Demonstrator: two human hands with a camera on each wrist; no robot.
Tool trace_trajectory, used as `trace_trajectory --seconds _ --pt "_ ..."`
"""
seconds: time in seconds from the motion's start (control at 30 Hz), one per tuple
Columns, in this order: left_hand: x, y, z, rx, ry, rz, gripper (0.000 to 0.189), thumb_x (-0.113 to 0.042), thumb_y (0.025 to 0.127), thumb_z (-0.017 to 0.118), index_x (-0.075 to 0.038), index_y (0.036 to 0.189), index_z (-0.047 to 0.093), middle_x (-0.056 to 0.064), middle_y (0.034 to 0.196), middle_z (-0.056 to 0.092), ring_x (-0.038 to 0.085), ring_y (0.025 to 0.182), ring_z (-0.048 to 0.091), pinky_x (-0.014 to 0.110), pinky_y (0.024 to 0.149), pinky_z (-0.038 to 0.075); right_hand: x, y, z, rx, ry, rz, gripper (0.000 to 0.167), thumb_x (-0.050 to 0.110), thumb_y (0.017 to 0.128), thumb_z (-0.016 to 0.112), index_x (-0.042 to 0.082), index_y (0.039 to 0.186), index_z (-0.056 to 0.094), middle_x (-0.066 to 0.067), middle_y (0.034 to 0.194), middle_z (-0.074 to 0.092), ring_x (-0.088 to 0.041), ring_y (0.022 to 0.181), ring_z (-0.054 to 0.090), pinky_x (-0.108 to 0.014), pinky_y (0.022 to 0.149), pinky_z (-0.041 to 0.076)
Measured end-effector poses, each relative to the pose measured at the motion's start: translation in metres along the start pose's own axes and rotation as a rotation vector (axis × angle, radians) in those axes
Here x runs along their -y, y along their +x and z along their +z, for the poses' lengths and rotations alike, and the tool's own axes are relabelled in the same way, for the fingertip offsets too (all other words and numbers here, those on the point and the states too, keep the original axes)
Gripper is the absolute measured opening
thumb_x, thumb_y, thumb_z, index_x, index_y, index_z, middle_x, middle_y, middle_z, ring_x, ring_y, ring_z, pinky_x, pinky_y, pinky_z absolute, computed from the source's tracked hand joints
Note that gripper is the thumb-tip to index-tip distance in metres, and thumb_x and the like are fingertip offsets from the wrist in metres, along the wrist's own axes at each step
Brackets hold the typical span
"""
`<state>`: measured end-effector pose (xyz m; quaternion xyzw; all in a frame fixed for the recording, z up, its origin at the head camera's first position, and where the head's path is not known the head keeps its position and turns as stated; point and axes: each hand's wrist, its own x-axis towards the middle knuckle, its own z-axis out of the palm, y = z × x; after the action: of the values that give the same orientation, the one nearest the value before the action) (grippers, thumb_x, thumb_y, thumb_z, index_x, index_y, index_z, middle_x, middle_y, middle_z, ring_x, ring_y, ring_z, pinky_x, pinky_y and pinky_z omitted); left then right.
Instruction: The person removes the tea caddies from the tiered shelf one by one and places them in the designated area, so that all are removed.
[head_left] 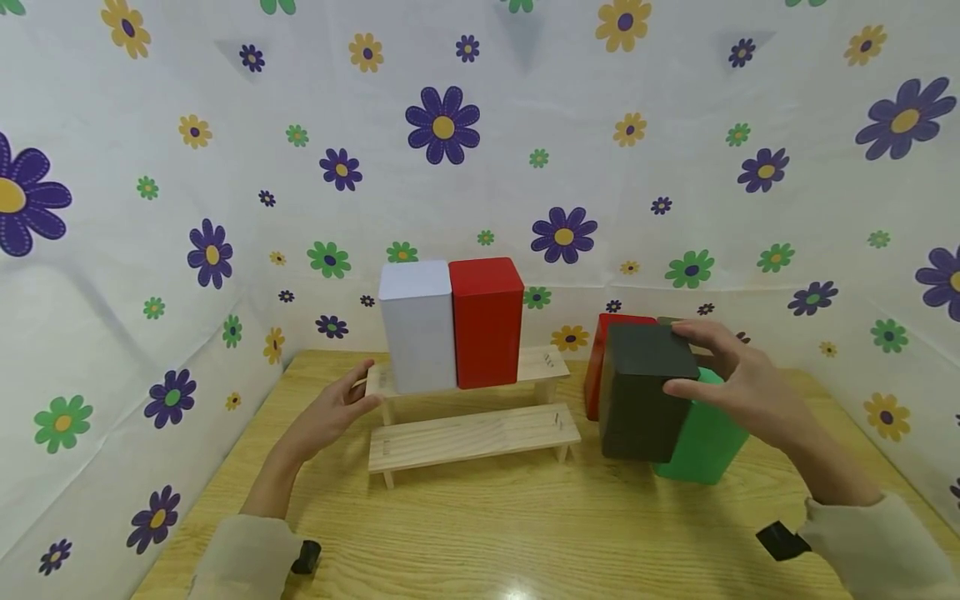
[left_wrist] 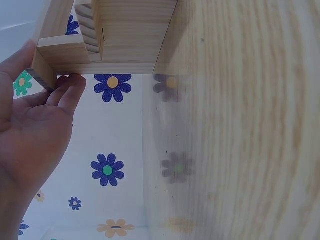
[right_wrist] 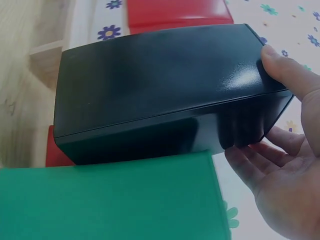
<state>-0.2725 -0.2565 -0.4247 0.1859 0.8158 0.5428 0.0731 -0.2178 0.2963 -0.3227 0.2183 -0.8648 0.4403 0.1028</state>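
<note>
My right hand grips a black box near its top, thumb on one side and fingers on the opposite side. The box stands upright in the head view, slightly tilted, overlapping a green box and a red box behind it. At the other side, my left hand pinches the left end of a two-step wooden rack between thumb and fingers. On the rack's upper step a white box and a red box stand side by side. The lower step carries nothing.
Another dark box edge shows behind the black box, mostly hidden. Everything stands on a wood-grain table. A white flower-print cloth encloses the back and both sides.
</note>
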Motion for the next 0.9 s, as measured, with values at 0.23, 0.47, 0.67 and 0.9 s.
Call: trace_trajectory --seconds 0.23,0.47,0.67,0.9 --pt "0.0 0.001 0.0 0.0 -0.001 -0.003 0.081 -0.032 0.109 0.056 0.0 0.165 0.006 0.025 0.17 0.008 0.043 0.153 0.02 0.056 0.117 0.028 -0.006 0.001 0.008 -0.011 -0.039 -0.064 0.069 0.004 0.087 0.083 -0.003 0.148 0.05 -0.017 0.147 0.044 -0.002 0.118 0.054 -0.005 0.095 0.043" --pt "0.0 0.001 0.0 0.004 -0.011 0.0 0.081 -0.032 0.109 0.056 0.0 0.165 0.006 0.025 0.17 0.008 0.044 0.153 0.02 0.056 0.117 0.028 -0.003 0.0 0.013 -0.015 -0.108 -0.027 0.072 0.014 0.088 0.085 -0.004 0.148 0.05 -0.02 0.148 0.044 -0.045 0.126 0.055 -0.001 0.094 0.038" --pt "0.0 0.001 0.0 0.002 -0.002 -0.003 0.081 -0.032 0.109 0.056 -0.001 0.165 0.006 0.025 0.17 0.008 0.044 0.153 0.02 0.057 0.117 0.028 -0.004 -0.002 0.013 -0.02 -0.218 0.002 0.075 0.025 0.087 0.087 -0.001 0.148 0.052 -0.022 0.148 0.047 -0.049 0.13 0.052 -0.05 0.107 0.048" --pt "0.0 0.001 0.0 0.004 -0.004 -0.001 0.08 -0.032 0.11 0.055 -0.002 0.165 0.006 0.025 0.17 0.006 0.045 0.153 0.018 0.057 0.117 0.028 -0.008 -0.003 0.014 -0.015 -0.253 0.007 0.076 0.028 0.085 0.088 -0.002 0.145 0.053 -0.026 0.146 0.049 -0.051 0.133 0.044 -0.076 0.097 0.039"
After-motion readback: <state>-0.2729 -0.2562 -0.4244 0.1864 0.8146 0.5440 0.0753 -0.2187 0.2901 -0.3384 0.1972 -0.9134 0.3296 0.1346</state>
